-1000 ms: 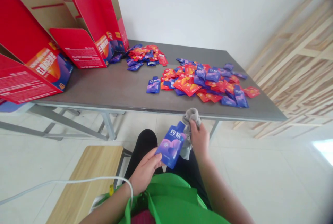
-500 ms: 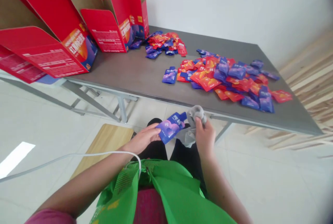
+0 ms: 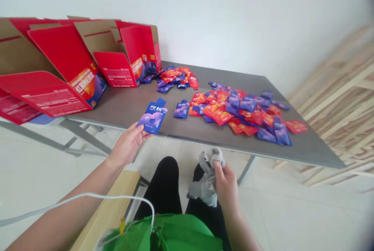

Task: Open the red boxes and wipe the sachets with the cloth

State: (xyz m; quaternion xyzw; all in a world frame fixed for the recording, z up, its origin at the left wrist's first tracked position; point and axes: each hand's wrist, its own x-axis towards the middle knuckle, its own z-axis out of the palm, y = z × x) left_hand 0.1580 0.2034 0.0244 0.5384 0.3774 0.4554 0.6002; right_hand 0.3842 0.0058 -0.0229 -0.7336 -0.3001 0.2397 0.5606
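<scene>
My left hand (image 3: pixel 131 142) grips a purple-blue pouch (image 3: pixel 152 118) by its lower corner and holds it at the front edge of the table, printed face up. A crumpled grey cloth (image 3: pixel 208 177) is bunched in my right hand (image 3: pixel 225 181), hanging over my knees below the table edge. Just right of the held pouch, a single purple pouch (image 3: pixel 181 109) lies flat on the table. Beside it spreads a big pile of orange and purple pouches (image 3: pixel 222 113). Farther back sits a smaller mixed pile of pouches (image 3: pixel 176 78).
Open red cartons (image 3: pixel 112 68) stand along the left of the grey table (image 3: pixel 131 105). Wooden slats (image 3: pixel 347 114) lean at the right. A wooden bench (image 3: pixel 112 212) is under me on the left, and a white cable (image 3: pixel 96 195) crosses my left arm.
My left hand has carried the pouch away from the cloth, leftward and forward to the table edge. My right hand stays low with the cloth. The view has tilted upward.
</scene>
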